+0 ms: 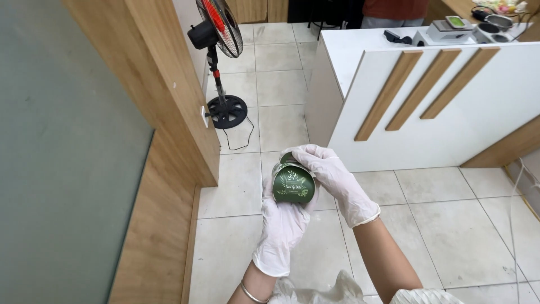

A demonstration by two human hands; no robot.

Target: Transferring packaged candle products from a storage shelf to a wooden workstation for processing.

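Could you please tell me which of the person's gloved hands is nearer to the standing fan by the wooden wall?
Left. The left hand lies on the standing fan side; the right hand is farther right.

Fig.: the surfaces below and ahead of you — tiled floor [450, 225] and white counter [360, 50].

You stand on pale square tiles w/ dark grout. On the floor, upper centre: a pedestal fan [219, 34] on a round black base, its cord [242, 141] trailing over the tiles beside the wood-clad wall. Right: the counter, front w/ three slanted wood strips. Its top carries a dark item [398, 38], a scale-like device [447, 31] and metal bowls [495, 25]; small, details unclear.
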